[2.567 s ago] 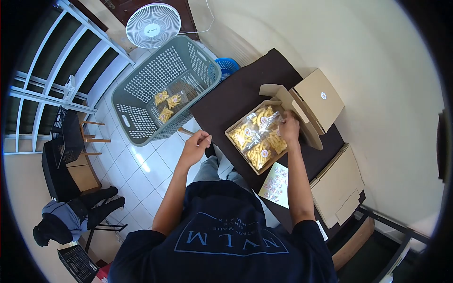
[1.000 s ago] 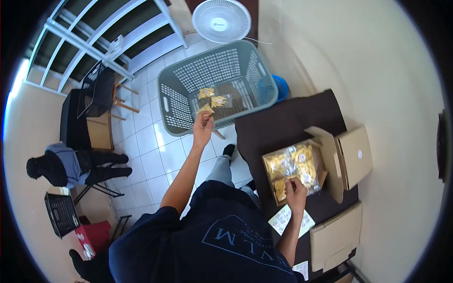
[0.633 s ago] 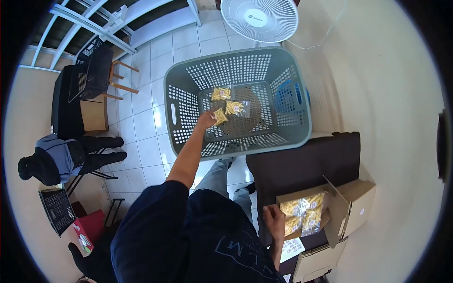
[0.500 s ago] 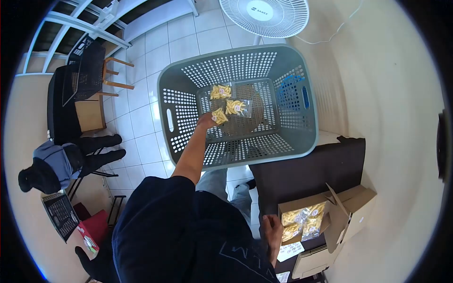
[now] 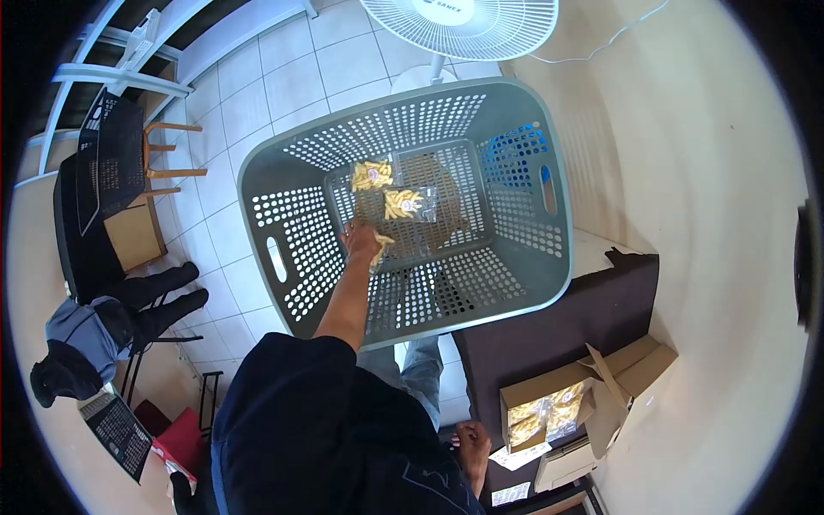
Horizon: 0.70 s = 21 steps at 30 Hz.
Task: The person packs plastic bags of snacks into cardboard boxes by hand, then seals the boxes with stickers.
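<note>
A large grey-green plastic basket (image 5: 412,335) with perforated walls is in front of me. Inside it, my left hand (image 5: 360,240) grips a clear packet of yellow stick-shaped snacks (image 5: 382,247), low near the basket's near left side; the hand covers part of the packet. Two similar packets lie flat on the basket floor: one packet (image 5: 372,175) at the far left, another packet (image 5: 405,204) nearer the middle. My right hand (image 5: 472,448) hangs beside the dark-covered table, fingers curled in, with nothing visible in them. Close by it, an open cardboard box (image 5: 515,396) holds several more packets.
White papers (image 5: 519,456) and a folded carton (image 5: 566,468) lie by the box on the dark-covered table (image 5: 558,318). A white standing fan (image 5: 455,21) is behind the basket. At the left are a seated person (image 5: 86,330) and a wooden stool (image 5: 176,172).
My left hand has moved the packet nearer to me within the basket and now covers more of it. My right hand has dropped slightly, away from the box. The whole view has shifted and turned a little.
</note>
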Motion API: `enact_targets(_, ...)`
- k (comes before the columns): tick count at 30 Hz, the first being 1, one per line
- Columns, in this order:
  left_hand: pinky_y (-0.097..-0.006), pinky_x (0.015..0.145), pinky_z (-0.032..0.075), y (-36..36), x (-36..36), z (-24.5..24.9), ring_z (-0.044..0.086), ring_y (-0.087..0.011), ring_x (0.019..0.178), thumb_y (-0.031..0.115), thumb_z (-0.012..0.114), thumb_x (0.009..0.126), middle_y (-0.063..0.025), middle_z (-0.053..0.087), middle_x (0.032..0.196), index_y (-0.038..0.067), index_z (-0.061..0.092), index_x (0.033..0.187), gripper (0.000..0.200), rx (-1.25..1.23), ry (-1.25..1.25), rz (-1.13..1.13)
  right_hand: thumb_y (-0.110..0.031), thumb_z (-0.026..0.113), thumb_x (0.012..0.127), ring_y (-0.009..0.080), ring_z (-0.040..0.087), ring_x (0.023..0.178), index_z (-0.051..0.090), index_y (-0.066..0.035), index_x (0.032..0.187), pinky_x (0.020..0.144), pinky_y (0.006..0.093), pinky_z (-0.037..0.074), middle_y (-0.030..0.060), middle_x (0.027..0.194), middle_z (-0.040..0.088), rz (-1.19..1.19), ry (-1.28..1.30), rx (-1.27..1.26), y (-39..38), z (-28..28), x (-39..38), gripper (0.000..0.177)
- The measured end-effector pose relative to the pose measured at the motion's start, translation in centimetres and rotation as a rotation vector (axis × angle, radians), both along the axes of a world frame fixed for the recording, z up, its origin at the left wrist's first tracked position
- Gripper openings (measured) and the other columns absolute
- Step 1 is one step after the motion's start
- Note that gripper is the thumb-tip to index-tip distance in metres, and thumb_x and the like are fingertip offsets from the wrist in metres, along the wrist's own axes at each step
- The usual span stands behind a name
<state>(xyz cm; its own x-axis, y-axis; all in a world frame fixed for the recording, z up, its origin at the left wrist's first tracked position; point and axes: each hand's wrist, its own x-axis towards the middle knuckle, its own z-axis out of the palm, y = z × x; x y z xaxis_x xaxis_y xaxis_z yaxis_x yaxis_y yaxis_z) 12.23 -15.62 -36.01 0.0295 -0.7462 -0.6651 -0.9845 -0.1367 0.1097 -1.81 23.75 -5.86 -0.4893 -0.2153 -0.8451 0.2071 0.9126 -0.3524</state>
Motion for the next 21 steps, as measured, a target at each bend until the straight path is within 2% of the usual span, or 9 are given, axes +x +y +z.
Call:
enact_targets(3,-0.0512,0.105,0.037,-0.5,2.3,-3.5,0.043,-0.0311,0.130,0.030,0.078,0.071,-0.0134,0.048,0.137,0.013,0.044,0.134,0.074,0.084,-0.020,-0.086,-0.011,0.063,0.088,0.0183,0.065,0.068,0.063,0.005,0.093,0.060,0.0300,0.050,0.0141,0.079,0.068,-0.013,0.042,-0.033,-0.7,0.0,0.3,0.017)
enact_targets(5,-0.0527,0.105,0.036,-0.3,2.8,-3.5,0.049,-0.0331,0.126,0.014,0.068,0.078,-0.0171,0.052,0.133,0.010,0.048,0.134,0.059,0.229,0.062,0.002,-0.011,0.063,0.088,0.0181,0.065,0.068,0.063,0.004,0.093,0.060,0.0301,0.050,0.0134,0.079,0.068,-0.030,0.036,-0.091,-0.9,-0.1,0.3,0.016)
enact_targets(6,-0.0464,0.101,0.042,0.1,2.8,-3.5,0.055,-0.0345,0.118,0.014,0.068,0.077,-0.0187,0.057,0.127,0.009,0.048,0.133,0.060,0.169,0.064,0.040,-0.011,0.063,0.088,0.0178,0.064,0.068,0.063,0.004,0.092,0.060,0.0301,0.049,0.0126,0.078,0.067,-0.040,0.023,-0.138,-1.1,-0.1,0.3,0.016)
enact_targets(10,-0.0436,0.097,0.046,-0.7,2.5,-2.0,0.057,-0.0366,0.115,0.015,0.069,0.076,-0.0216,0.057,0.125,0.007,0.050,0.130,0.058,0.199,0.274,0.053,-0.010,0.061,0.090,0.0176,0.065,0.069,0.062,0.004,0.096,0.061,0.0286,0.053,0.0112,0.080,0.066,0.012,0.073,-0.162,-1.7,0.3,-0.5,0.015)
enact_targets(11,-0.0403,0.092,0.048,-0.7,2.3,-1.2,0.059,-0.0322,0.108,0.014,0.071,0.076,-0.0195,0.060,0.118,0.006,0.051,0.125,0.053,0.170,0.416,0.103,-0.011,0.063,0.089,0.0170,0.065,0.069,0.062,0.003,0.094,0.061,0.0287,0.051,0.0113,0.079,0.066,0.048,0.119,-0.198,-1.7,0.2,-0.8,0.015)
enact_targets(14,-0.0297,0.080,0.052,-0.8,0.6,2.9,0.062,-0.0176,0.090,0.008,0.071,0.080,-0.0093,0.062,0.098,0.005,0.053,0.112,0.037,0.212,0.935,0.381,-0.012,0.063,0.089,0.0142,0.061,0.069,0.062,0.003,0.095,0.062,0.0276,0.048,0.0096,0.078,0.065,0.155,0.222,-0.238,-3.8,1.3,-2.3,0.016)
enact_targets(15,-0.0297,0.080,0.052,-0.5,-0.4,6.1,0.062,-0.0176,0.090,0.008,0.071,0.080,-0.0093,0.062,0.098,0.005,0.053,0.112,0.037,0.223,0.935,0.364,-0.012,0.062,0.090,0.0120,0.059,0.070,0.061,0.003,0.098,0.062,0.0263,0.047,0.0079,0.079,0.064,0.234,0.272,-0.239,-5.1,1.9,-2.7,0.017)
enact_targets(17,-0.0329,0.080,0.053,0.1,-3.0,14.3,0.063,-0.0196,0.094,0.005,0.065,0.087,-0.0093,0.063,0.100,0.007,0.049,0.115,0.033,0.357,1.351,0.677,-0.014,0.063,0.089,0.0105,0.056,0.072,0.061,0.002,0.099,0.063,0.0254,0.045,0.0066,0.080,0.063,0.135,0.289,-0.380,-8.3,2.8,-3.5,0.019)
enact_targets(21,-0.0361,0.080,0.054,4.1,-7.3,23.3,0.063,-0.0198,0.095,0.002,0.061,0.089,-0.0094,0.063,0.103,0.007,0.044,0.118,0.034,0.558,1.679,0.713,-0.013,0.061,0.092,0.0115,0.058,0.080,0.057,0.004,0.106,0.071,0.0257,0.048,0.0073,0.091,0.063,-0.089,0.287,-0.716,-14.7,5.2,-5.0,0.022)
